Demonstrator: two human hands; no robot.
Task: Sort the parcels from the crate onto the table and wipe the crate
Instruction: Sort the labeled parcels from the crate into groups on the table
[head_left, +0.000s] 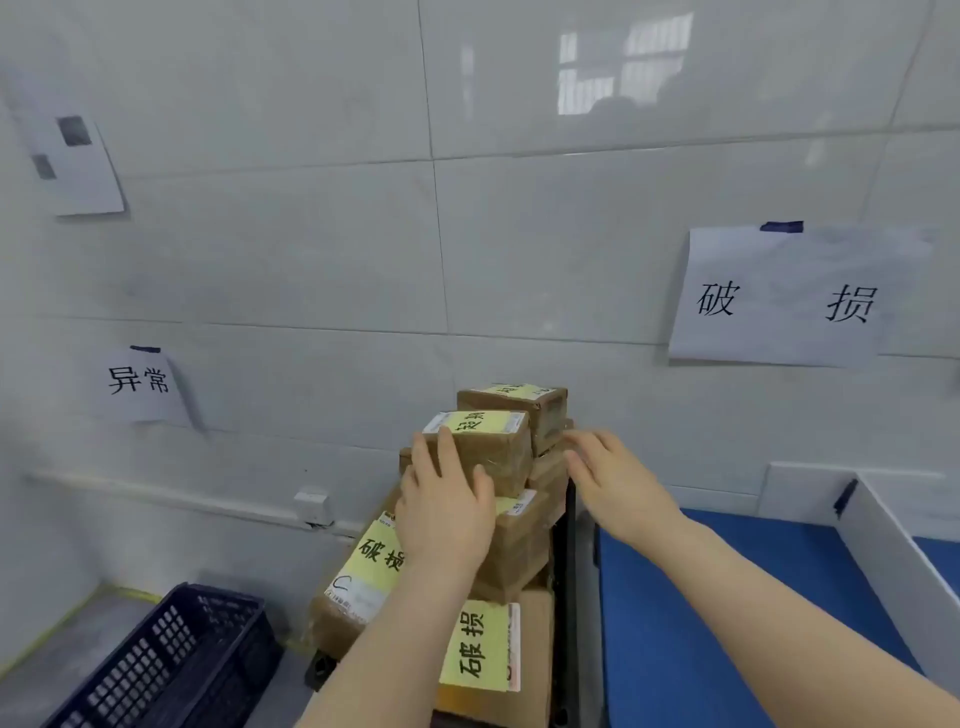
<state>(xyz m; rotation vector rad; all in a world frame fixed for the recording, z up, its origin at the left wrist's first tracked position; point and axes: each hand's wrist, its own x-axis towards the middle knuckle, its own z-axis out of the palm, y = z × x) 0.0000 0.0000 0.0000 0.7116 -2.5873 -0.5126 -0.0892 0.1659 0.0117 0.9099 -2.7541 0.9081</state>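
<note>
I see a stack (519, 551) of brown cardboard parcels, each with a yellow label handwritten in black. It is piled against the tiled wall, between the crate and the desk. My left hand (447, 512) is grasping the small parcel (493, 449) near the top, fingers over its upper edge and thumb on the near face. My right hand (610, 480) is released, fingers straight, just beside the stack's right side; I cannot tell whether it touches.

The dark blue crate (171, 660) sits low on the left, apart from the stack, its near end cut off. On the right, a broad stretch of the blue desk (727, 613) shows between its left edge and a white divider (893, 545).

My forearms hide the stack's lower front, and it rests on what may be a dark cart (570, 597).
</note>
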